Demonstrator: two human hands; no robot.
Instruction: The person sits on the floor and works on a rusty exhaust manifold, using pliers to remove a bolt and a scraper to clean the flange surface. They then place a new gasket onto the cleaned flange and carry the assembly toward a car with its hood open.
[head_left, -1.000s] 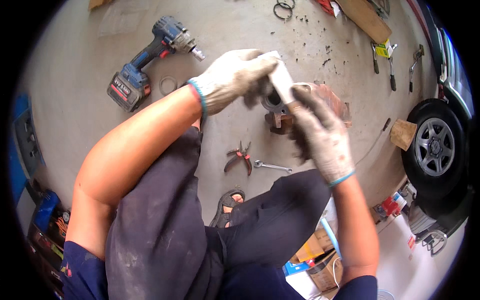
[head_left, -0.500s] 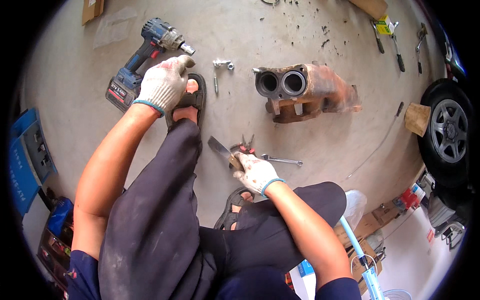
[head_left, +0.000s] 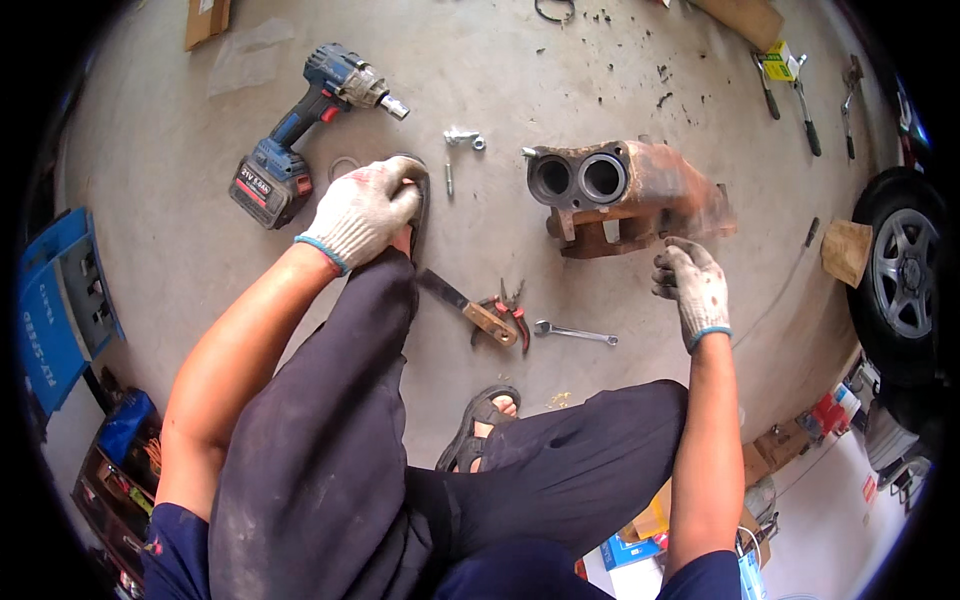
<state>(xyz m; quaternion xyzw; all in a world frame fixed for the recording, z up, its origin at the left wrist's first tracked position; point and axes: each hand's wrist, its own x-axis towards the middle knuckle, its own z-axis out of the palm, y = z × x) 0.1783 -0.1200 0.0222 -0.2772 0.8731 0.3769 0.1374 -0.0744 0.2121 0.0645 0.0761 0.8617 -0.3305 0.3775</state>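
Note:
My right hand (head_left: 692, 287), in a white knit glove with darkened fingertips, hovers just below the right end of a rusty exhaust manifold (head_left: 640, 190). Its fingers are loosely bent and apart, with nothing visible in them. My left hand (head_left: 362, 212), gloved too, hangs over my left foot, thumb and forefinger apart and nothing seen between them. A scraper (head_left: 468, 308) with a wooden handle lies on the floor, its handle against red-handled pliers (head_left: 517, 312). Beside them is a combination wrench (head_left: 576, 333). The manifold's two round ports face me.
On the left lies a blue cordless impact wrench (head_left: 300, 130). Bolts (head_left: 462, 138) sit between it and the manifold. Ratchets (head_left: 806, 118) and a yellow-green box (head_left: 780, 62) are at the far right, a car wheel (head_left: 900, 270) nearer. A blue tool case (head_left: 60, 310) stands left.
My right hand has let go of the scraper, which now lies by the pliers, and has moved right and away from me to the manifold. My left hand has shifted slightly right and nearer.

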